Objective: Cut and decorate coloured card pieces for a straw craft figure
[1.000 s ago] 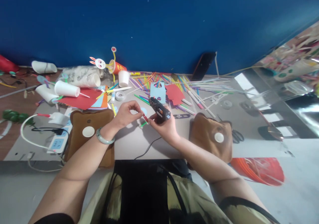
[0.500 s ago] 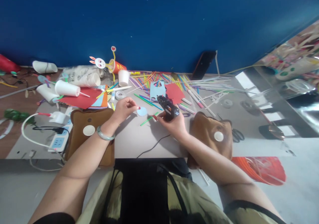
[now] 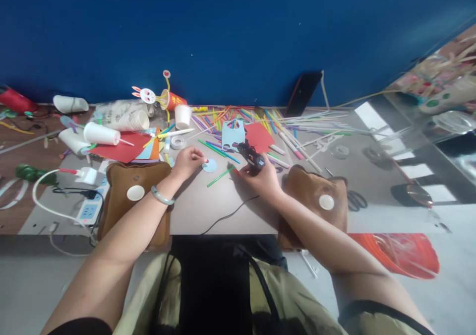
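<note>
My left hand (image 3: 189, 164) is closed in a pinch at the near edge of a light blue paper disc (image 3: 210, 166). A small red spot shows where the fingertips meet the disc; I cannot tell whether it is a nail or a scrap. My right hand (image 3: 265, 182) wraps round a black glue gun (image 3: 251, 158), its front end pointing up and left. Something small and red also shows by the right fingertips, too blurred to name. Between the hands a green straw (image 3: 220, 176) lies on the table. A thin black cord (image 3: 226, 214) runs towards the right hand.
Behind the hands lie cut blue paper (image 3: 233, 135), red paper (image 3: 259, 136) and many coloured sticks. Paper cups (image 3: 183, 117) and tape (image 3: 177, 142) are at left. Brown cushions (image 3: 122, 215) (image 3: 316, 178) flank the workspace. A power strip (image 3: 89, 210) sits at left, scissors (image 3: 357, 201) at right.
The right hand and glue gun have shifted slightly, and the fingertips are now off the green straw's end. The left hand and disc stay nearly in place. The camera view has moved a little.
</note>
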Motion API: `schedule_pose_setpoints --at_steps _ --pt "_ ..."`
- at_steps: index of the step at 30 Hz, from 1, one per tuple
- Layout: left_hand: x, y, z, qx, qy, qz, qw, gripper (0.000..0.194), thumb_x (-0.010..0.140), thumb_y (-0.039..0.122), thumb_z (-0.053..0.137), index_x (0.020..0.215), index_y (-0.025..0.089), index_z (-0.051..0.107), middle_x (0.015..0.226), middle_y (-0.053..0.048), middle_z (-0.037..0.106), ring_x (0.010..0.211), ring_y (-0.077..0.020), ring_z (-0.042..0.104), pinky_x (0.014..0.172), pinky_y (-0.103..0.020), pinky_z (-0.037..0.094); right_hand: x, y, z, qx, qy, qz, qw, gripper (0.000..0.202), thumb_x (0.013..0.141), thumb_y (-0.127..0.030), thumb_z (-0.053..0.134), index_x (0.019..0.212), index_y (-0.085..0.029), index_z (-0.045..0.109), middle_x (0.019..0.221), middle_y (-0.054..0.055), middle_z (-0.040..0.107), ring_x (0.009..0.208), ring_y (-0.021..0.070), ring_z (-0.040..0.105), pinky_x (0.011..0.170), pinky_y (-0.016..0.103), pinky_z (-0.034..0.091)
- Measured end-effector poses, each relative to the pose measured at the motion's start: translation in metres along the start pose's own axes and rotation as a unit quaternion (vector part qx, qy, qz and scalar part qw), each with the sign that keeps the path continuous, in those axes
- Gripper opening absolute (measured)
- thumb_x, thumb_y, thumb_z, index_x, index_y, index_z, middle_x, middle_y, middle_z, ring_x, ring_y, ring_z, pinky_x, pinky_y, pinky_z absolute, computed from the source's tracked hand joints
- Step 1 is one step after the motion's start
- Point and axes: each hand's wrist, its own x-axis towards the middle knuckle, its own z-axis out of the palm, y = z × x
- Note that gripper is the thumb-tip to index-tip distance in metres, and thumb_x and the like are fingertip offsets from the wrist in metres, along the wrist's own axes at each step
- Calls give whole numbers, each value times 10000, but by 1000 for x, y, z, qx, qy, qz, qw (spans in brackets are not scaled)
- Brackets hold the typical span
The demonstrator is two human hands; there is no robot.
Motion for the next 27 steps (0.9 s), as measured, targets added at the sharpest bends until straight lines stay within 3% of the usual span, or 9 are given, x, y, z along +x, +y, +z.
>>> schedule_pose_setpoints --at_steps 6,16,22,27 --pt "4 -8 3 23 4 14 1000 138 650 253 713 730 176 632 611 10 696 638 -160 666 621 -246 468 0 5 -1 17 6 -2 1000 359 685 -352 715 875 -254 427 708 0 711 600 181 651 612 315 513" --pt "0 -4 4 73 12 38 997 122 675 235 722 756 170 658 630 7 695 619 -148 653 591 -238 458 10 20 0 24 24 9 999 403 664 -401 741 863 -246 427 700 -6 697 624 195 656 630 328 509" --pt "0 -6 5 54 -2 39 998 136 687 237 718 785 171 652 655 -6 713 611 -156 671 558 -238 466 20 27 2 7 29 13 999 313 676 -338 702 860 -238 469 721 5 673 670 212 646 676 368 520" --pt "0 -8 5 53 -10 49 997 148 695 255 715 799 173 649 679 -14 721 647 -170 688 622 -264 493 28 30 3 4 -1 14 1000 287 673 -287 692 894 -223 520 756 33 674 719 239 640 687 392 523"
